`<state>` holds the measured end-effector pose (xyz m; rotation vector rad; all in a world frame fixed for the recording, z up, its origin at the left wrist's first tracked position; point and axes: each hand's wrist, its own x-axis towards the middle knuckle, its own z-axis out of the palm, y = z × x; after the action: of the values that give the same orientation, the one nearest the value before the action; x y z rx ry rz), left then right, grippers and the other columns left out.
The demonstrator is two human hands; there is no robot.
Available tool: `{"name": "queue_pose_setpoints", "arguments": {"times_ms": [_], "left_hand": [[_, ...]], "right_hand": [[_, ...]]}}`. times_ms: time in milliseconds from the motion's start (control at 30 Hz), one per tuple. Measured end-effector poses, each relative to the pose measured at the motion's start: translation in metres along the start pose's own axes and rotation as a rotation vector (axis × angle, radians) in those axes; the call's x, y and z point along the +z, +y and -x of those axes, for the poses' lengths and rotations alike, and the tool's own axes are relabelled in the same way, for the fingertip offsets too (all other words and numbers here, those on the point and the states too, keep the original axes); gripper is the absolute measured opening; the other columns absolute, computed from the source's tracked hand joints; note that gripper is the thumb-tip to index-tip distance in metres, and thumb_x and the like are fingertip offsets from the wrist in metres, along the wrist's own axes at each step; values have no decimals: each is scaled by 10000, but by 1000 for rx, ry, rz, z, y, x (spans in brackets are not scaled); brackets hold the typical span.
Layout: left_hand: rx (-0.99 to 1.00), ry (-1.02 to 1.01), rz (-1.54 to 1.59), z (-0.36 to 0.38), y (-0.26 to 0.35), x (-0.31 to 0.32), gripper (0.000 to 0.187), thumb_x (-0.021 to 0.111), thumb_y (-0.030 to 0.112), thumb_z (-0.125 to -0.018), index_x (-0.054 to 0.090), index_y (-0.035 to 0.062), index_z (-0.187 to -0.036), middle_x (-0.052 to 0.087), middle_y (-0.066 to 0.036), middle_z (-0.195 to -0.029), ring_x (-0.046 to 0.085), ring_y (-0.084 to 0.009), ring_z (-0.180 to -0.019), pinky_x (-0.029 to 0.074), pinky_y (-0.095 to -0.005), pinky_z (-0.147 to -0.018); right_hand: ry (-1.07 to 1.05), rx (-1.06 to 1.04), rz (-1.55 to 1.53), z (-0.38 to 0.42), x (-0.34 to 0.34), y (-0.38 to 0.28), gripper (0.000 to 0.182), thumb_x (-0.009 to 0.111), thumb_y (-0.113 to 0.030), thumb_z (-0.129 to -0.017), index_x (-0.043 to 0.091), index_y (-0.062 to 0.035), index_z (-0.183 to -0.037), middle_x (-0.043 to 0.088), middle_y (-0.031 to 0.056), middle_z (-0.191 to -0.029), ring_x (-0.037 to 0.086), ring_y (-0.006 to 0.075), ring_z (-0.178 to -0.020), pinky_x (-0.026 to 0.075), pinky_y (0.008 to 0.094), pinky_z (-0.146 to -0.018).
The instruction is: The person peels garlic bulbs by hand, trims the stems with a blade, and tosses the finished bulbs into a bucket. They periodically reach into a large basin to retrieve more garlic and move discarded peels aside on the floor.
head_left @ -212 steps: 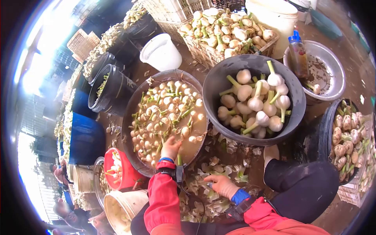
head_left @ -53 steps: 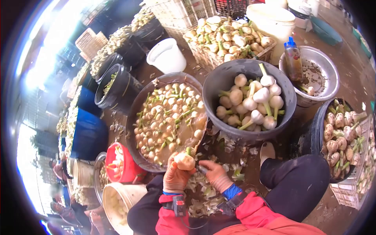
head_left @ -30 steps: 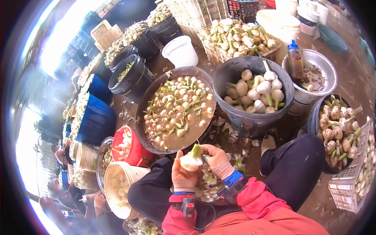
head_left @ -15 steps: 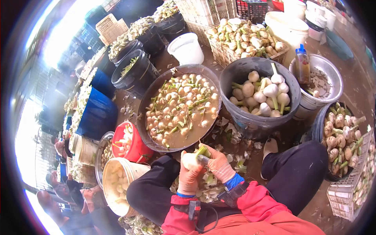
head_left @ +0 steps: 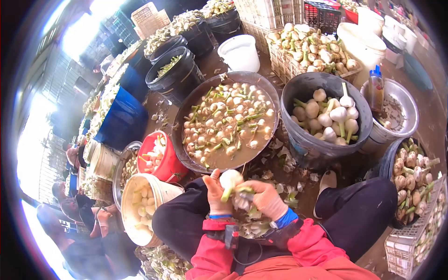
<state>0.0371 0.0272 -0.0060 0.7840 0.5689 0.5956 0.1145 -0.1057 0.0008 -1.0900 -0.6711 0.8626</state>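
A white garlic bulb with a short green stem is in my left hand, which is gloved and closed around it, thumb up. Beside it my right hand, also gloved, is closed; a grey blade-like edge at its fingertips looks like a small knife, partly hidden. Loose, blurred garlic peel hangs at its fingers. Both hands are above my lap, just short of the wide basin of muddy water with floating garlic. Stripped leaves and skins lie between my legs.
A dark bucket of garlic bulbs stands ahead right, beside a white bucket bearing a blue-capped bottle. To the left are a red bucket and a cream bucket of peeled garlic. A crate heaped with garlic stands behind. Other people sit far left.
The bulb has turned, its white head now up and its stem down. My right hand has moved slightly away from it, with peel at its fingers. The whole view has shifted right.
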Motion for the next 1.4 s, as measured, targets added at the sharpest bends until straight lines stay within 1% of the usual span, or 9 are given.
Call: {"name": "queue_pose_setpoints", "arguments": {"times_ms": [100, 267, 333, 433, 667, 933, 1133, 1200, 1400], "left_hand": [[261, -305, -123, 25, -14, 24, 848, 568, 571, -812, 213, 74, -1399, 454, -129, -1254, 481, -219, -1121, 381, -376, -966], [119, 95, -182, 18, -6, 22, 448, 664, 276, -834, 511, 52, -1191, 621, -69, -963, 612, -166, -850, 502, -300, -760], [67, 75, -193, 23, 3, 20, 409, 658, 234, -833, 531, 40, -1170, 614, -82, -981, 612, -185, -886, 508, -303, -770], [33, -48, -240, 26, 3, 19, 422, 633, 158, -837, 514, -9, -1205, 605, -103, -1037, 602, -182, -909, 480, -297, -836], [-70, -328, -74, 37, 14, 27, 430, 669, 154, -786, 535, -1, -1163, 564, -142, -1151, 554, -235, -1054, 452, -340, -908], [-34, -253, 328, 29, 18, 6, 420, 606, 373, -853, 539, 95, -1161, 545, -135, -1211, 603, -307, -983, 539, -417, -701], [28, -189, 382, 32, 28, 9, 394, 644, 183, -821, 534, 34, -1169, 563, -134, -1180, 550, -309, -1068, 452, -449, -921], [52, -222, 268, 34, 25, 11, 420, 631, 102, -809, 523, 2, -1203, 558, -139, -1191, 546, -283, -1078, 443, -412, -936], [103, -218, 39, 32, 14, 13, 451, 655, 69, -758, 549, 6, -1192, 585, -134, -1163, 549, -275, -1074, 434, -396, -939]], "right_hand": [[188, 156, -275, -4, -16, -4, 275, 561, 74, -789, 613, -14, -1044, 639, 50, -989, 571, 102, -932, 455, 238, -821], [51, -95, 230, 1, -7, 10, 205, 593, -1, -837, 616, -29, -1040, 643, 24, -957, 581, 77, -857, 477, 233, -761], [103, 226, -126, -2, -13, -1, 220, 588, 27, -813, 620, -17, -1026, 644, 14, -944, 571, 83, -870, 463, 228, -776], [278, 152, 15, -5, -27, -6, 177, 592, 18, -812, 643, -33, -973, 637, 8, -895, 552, 74, -815, 450, 214, -720], [578, 38, -308, -10, -58, 14, 177, 566, 29, -828, 648, -23, -976, 637, 23, -871, 574, 86, -757, 470, 213, -660], [1162, 6, -694, -5, -107, 46, 113, 580, -81, -837, 611, -129, -934, 605, 16, -791, 589, 155, -698, 470, 299, -493], [437, 123, 941, 1, -80, 85, 342, 573, -46, -818, 594, -91, -1156, 646, 44, -971, 601, 135, -910, 477, 270, -775], [210, 252, 107, -1, -68, 61, 413, 581, -58, -846, 519, -99, -1252, 611, 33, -1060, 588, 116, -953, 484, 251, -773], [68, 158, -406, -2, -21, 4, 447, 543, -74, -893, 427, -65, -1324, 478, 67, -1280, 526, 150, -1044, 488, 283, -833]]}}
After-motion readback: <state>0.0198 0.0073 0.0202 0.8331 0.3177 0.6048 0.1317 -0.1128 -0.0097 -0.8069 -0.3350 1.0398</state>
